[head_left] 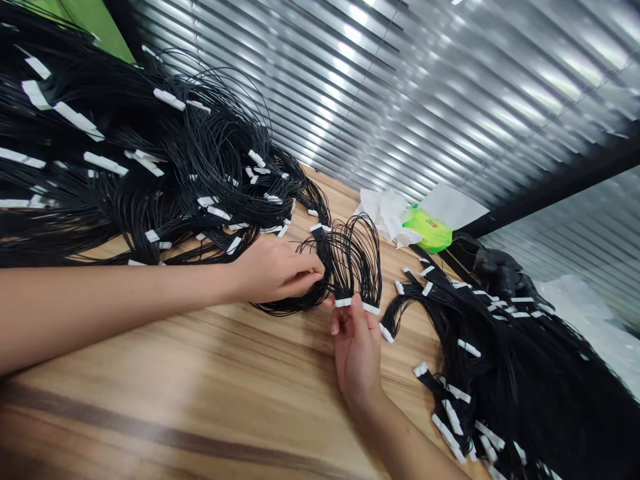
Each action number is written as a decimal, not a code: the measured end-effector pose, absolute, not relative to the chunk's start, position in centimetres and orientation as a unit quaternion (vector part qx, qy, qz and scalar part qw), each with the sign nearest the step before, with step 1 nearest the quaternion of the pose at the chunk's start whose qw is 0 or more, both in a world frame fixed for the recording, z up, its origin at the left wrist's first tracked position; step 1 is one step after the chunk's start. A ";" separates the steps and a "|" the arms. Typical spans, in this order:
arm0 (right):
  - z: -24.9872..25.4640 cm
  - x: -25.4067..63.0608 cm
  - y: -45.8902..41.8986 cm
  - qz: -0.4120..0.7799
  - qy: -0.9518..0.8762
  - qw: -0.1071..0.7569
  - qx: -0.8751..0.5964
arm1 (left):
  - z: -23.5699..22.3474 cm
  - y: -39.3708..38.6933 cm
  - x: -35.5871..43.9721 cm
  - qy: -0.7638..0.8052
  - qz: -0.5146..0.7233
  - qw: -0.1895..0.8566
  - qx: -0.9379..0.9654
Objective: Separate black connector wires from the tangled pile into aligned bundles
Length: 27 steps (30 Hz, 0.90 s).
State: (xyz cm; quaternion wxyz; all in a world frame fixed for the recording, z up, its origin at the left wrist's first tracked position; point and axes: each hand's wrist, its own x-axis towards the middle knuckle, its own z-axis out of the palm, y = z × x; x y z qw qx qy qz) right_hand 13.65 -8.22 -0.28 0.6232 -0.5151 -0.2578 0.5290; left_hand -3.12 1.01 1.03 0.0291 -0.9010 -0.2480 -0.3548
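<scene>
My right hand [357, 350] pinches a long white connector [371, 308] between thumb and fingers, just above the wooden table. Thin black wires [367, 250] rise from this connector in a loose loop. To its left, my left hand [277, 270] is closed, with thumb and fingertips together beside the same wires. Whatever lies between those fingertips is hidden. Another white connector [317, 227] shows at the top of the looped bundle, behind both hands.
A large heap of black wire harnesses [220, 147] with white connectors covers the back left. Another pile [530, 380] lies at right. White paper [384, 210] and a bright green packet [431, 231] sit by the corrugated metal wall [340, 80]. The table [210, 393] has wood grain.
</scene>
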 end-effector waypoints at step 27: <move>-0.6 13.6 -8.3 0.534 -0.320 0.588 -0.516 | 1.6 1.2 -3.1 -0.124 -0.407 0.174 -0.888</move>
